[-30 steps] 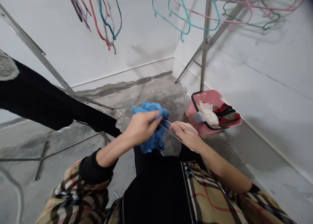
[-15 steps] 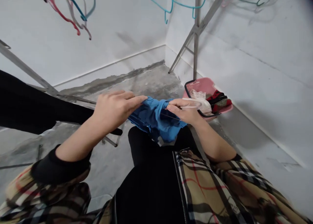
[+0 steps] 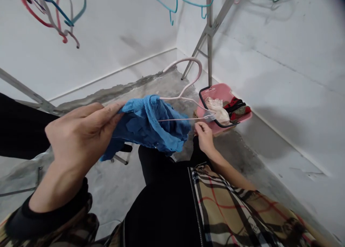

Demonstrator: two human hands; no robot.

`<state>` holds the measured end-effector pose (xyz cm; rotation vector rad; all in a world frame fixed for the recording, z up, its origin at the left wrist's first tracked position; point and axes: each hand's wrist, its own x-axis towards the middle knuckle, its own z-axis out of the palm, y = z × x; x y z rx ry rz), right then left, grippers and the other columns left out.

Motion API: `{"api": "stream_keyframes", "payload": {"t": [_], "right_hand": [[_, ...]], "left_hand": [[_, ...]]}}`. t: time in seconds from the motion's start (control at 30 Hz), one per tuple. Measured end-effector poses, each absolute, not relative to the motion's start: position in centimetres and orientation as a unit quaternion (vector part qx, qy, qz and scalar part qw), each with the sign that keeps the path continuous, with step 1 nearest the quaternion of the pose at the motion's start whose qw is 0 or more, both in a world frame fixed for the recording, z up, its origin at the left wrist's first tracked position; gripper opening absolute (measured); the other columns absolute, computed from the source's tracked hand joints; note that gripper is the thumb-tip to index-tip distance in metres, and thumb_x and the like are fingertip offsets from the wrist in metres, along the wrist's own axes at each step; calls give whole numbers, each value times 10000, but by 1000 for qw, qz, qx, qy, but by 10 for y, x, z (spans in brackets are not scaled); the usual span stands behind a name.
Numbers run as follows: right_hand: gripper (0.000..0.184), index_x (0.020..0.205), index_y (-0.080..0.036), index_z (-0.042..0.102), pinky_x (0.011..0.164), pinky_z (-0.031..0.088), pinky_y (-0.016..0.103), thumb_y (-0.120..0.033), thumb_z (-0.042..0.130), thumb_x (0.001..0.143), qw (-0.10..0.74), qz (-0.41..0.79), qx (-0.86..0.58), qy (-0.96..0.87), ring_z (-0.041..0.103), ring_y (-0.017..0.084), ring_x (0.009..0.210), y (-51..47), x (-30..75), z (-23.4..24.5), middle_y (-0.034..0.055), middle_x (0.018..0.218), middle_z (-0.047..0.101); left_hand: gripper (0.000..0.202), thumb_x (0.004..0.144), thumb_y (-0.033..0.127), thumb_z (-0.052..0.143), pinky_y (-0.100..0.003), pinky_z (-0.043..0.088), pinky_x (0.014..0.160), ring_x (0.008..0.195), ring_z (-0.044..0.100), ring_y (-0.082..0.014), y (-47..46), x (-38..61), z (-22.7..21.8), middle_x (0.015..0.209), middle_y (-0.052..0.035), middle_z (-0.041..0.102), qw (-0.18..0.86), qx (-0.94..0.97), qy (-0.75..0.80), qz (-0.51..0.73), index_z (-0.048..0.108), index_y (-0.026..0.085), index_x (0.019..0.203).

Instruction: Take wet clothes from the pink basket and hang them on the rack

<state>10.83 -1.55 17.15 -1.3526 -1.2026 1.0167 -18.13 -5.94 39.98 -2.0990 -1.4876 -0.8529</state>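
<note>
My left hand [image 3: 83, 132] is closed on the left edge of a blue cloth garment [image 3: 159, 126], thumb and fingers pinching it. A pale pink clothes hanger [image 3: 185, 96] runs into the garment, with its hook standing up and its right end sticking out bare. My right hand [image 3: 204, 136] is below that right end, close to the garment's right edge. Its fingers are curled into a pinch, and what they hold, if anything, does not show. The left part of the hanger is hidden inside the cloth.
A pink basket [image 3: 225, 90] with a black rim holds white lacy cloth [image 3: 219, 108] and red and dark cloth [image 3: 238, 110]. Red and blue hangers [image 3: 59, 9] and turquoise hangers [image 3: 172, 9] hang overhead. A metal stand [image 3: 209, 42] is in the corner, with walls beside it.
My left hand has moved left and nearer with the garment. The hanger's hook has swung up into plain view. My right hand has come off the hanger and moved slightly lower.
</note>
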Motion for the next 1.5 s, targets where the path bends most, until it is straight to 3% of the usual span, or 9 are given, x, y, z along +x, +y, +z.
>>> {"api": "stream_keyframes", "payload": {"t": [0.3,0.53,0.77,0.97,1.1,1.2,1.3,1.43,1.5], "right_hand": [[358,1134,-176,599,833,499,347,-423,576,876,394,399,-506,-655,590,168,934,9,80,201,78,1116,631],[326,1015,-158,706,769,488,301,-380,631,788,436,477,-463,-607,619,169,824,18,145,209,58,940,709],[298,977,-186,729,769,487,284,-400,577,836,455,421,-477,-623,635,167,818,22,161,242,28,889,714],[299,990,-185,739,707,474,275,-321,535,819,428,384,-497,-650,622,169,804,15,157,266,27,923,722],[268,901,-198,757,784,487,299,-275,538,767,471,352,-517,-622,636,191,876,19,155,273,22,912,733],[271,892,-201,759,830,488,321,-256,528,761,502,328,-521,-607,644,200,907,23,156,274,29,937,737],[295,931,-200,751,831,490,327,-246,492,797,511,311,-523,-607,646,198,901,18,158,281,34,934,732],[276,1028,-207,729,775,498,309,-323,584,824,336,339,-430,-766,626,176,814,1,163,302,36,900,699],[338,1120,-221,693,788,498,315,-377,624,828,306,291,-401,-813,608,173,831,-4,165,311,54,989,675]], "left_hand": [[342,799,279,712,-262,521,714,794,694,-167,-64,-182,394,861,23,741,182,-757,-536,-327,713,375,1127],[213,754,286,748,-222,482,592,645,657,-136,-55,-225,377,757,14,739,178,-737,-534,-374,775,282,966],[168,810,327,676,-199,433,565,608,609,-119,-49,-235,357,668,5,697,182,-695,-597,-357,774,238,913],[206,827,363,641,-199,386,554,566,520,-104,-52,-237,355,603,18,627,186,-662,-622,-376,767,242,936],[176,812,356,659,-178,333,499,504,436,-76,-50,-244,343,529,38,541,206,-657,-614,-387,766,229,870],[147,825,331,655,-173,353,519,542,480,-82,-53,-246,333,587,24,603,230,-686,-602,-338,767,254,880],[209,860,288,618,-186,341,524,598,525,-103,-58,-244,324,645,23,654,255,-731,-577,-261,751,334,1015],[225,887,314,587,-181,393,562,627,566,-102,-60,-242,316,677,22,651,163,-715,-609,-301,731,297,1058],[198,875,339,602,-187,424,584,608,564,-99,-57,-243,315,658,23,635,109,-690,-623,-353,741,252,986]]}}
